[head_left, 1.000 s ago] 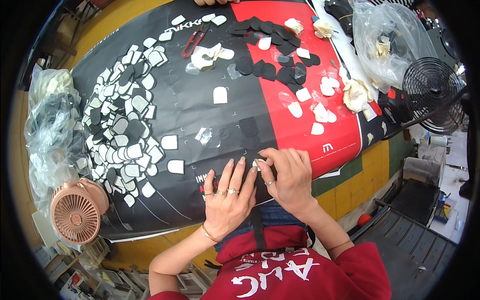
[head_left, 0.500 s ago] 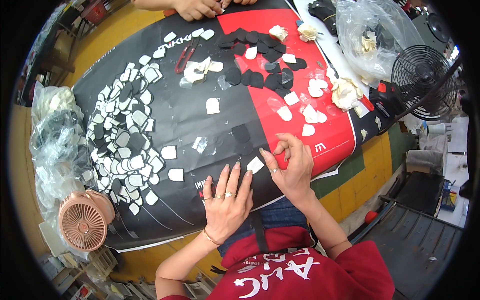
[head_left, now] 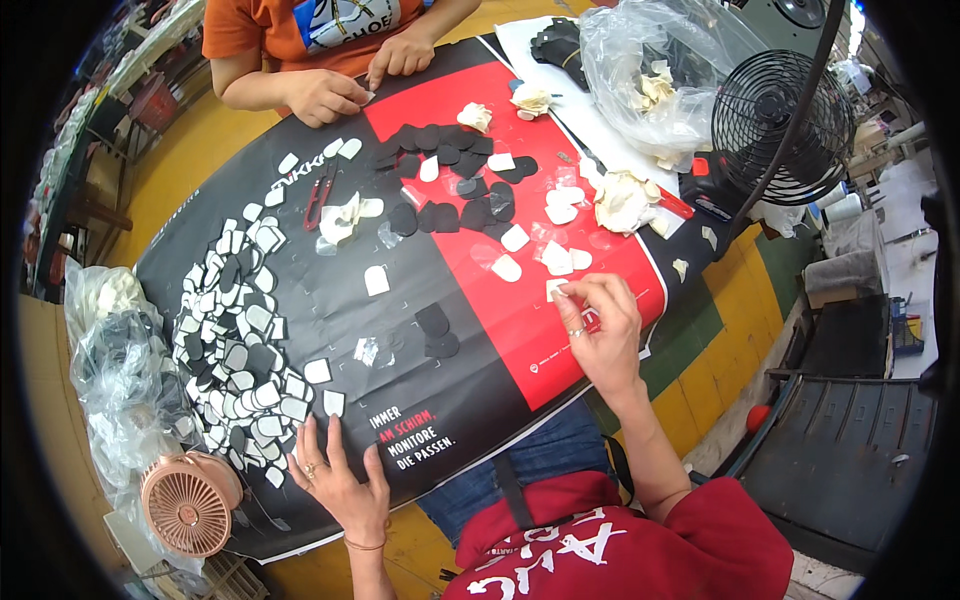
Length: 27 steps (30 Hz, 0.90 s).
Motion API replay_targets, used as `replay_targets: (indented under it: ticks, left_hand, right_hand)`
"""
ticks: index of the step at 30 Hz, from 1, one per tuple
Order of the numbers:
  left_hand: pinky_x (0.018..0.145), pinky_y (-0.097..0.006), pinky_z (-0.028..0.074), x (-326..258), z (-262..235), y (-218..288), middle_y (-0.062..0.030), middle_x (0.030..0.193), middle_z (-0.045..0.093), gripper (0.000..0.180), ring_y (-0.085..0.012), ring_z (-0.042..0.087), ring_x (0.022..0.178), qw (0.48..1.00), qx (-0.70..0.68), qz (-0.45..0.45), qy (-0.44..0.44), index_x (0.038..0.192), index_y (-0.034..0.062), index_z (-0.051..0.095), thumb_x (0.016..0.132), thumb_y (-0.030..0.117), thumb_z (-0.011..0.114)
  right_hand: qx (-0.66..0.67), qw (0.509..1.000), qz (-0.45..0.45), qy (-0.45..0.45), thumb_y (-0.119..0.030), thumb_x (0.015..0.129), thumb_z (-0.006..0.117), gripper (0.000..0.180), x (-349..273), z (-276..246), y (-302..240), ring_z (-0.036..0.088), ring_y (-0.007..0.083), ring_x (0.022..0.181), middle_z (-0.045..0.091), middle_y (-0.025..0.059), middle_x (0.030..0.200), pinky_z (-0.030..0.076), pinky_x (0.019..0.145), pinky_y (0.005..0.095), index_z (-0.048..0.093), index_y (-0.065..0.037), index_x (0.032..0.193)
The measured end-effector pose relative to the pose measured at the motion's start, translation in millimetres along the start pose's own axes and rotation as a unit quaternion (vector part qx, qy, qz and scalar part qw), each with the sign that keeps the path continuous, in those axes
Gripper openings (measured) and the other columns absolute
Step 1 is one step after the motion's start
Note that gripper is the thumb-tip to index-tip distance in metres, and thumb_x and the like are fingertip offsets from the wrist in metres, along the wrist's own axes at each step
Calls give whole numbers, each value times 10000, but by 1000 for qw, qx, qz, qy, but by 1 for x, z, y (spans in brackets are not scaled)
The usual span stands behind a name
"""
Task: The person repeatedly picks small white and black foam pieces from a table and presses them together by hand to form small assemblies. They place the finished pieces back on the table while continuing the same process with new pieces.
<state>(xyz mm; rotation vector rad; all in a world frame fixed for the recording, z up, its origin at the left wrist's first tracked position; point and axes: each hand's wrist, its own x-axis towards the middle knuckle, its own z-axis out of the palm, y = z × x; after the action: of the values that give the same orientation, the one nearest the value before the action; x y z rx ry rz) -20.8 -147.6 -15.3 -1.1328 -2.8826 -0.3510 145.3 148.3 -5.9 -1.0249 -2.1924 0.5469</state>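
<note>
My left hand (head_left: 345, 485) is spread with its palm down at the near left. Its fingertips reach a white rounded pad (head_left: 333, 402) at the edge of a large pile of black and white pads (head_left: 240, 350). On the red part of the printed mat, my right hand (head_left: 608, 325) pinches a small white rounded piece (head_left: 556, 289) between thumb and fingertips. Several more white pieces (head_left: 558, 257) lie just beyond it. Two black pads (head_left: 433, 320) rest on the mat between my hands. A single white pad (head_left: 376, 279) lies farther off.
Across the table a co-worker's hands (head_left: 330, 97) hold something small. A red-handled tool (head_left: 320, 195) lies near crumpled white scraps (head_left: 340, 222). Black pads (head_left: 470, 160) cluster on the red area. A pink fan (head_left: 190, 505) stands near left, a black fan (head_left: 785, 125) far right.
The view has shifted. My left hand has moved left to the pile, and my right hand has moved away to the right. The white pad that lay between them is gone from there.
</note>
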Motion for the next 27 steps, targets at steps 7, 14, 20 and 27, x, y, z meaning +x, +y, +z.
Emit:
replay_targets:
  ticks: [7,14,20,27]
  left_hand:
    - [1209,-519,155,9,5,12,-205,1513,445,611,-341,395,1423,995,-43,-15,89,1422,15,513,885,233,709]
    - [1220,-487,152,18,2,37,-98,1284,629,318,-282,564,1251,991,-86,44,91,1135,98,721,828,166,766]
    - [1152,-475,239,21,-1,17,-85,1239,634,308,-266,573,1165,986,-65,-40,151,1150,99,716,860,200,750]
    - [1127,-489,272,36,2,15,-85,1278,608,228,-271,547,1179,993,-78,8,91,1091,149,751,866,190,746]
  right_hand:
    - [-25,999,-11,-42,-190,886,762,217,5,-4,0,616,289,919,631,119,973,472,853,414,717,-24,1018]
    - [9,997,-37,-71,-118,853,775,221,5,4,-19,616,303,886,622,127,971,491,784,405,715,-27,1045]
    - [124,950,-188,-217,-197,865,753,186,-21,46,-79,602,262,932,630,60,981,454,790,382,716,-79,1004]
    - [119,926,-232,-272,-182,883,723,210,-21,75,-116,560,250,958,582,63,1027,419,804,386,682,-69,1055]
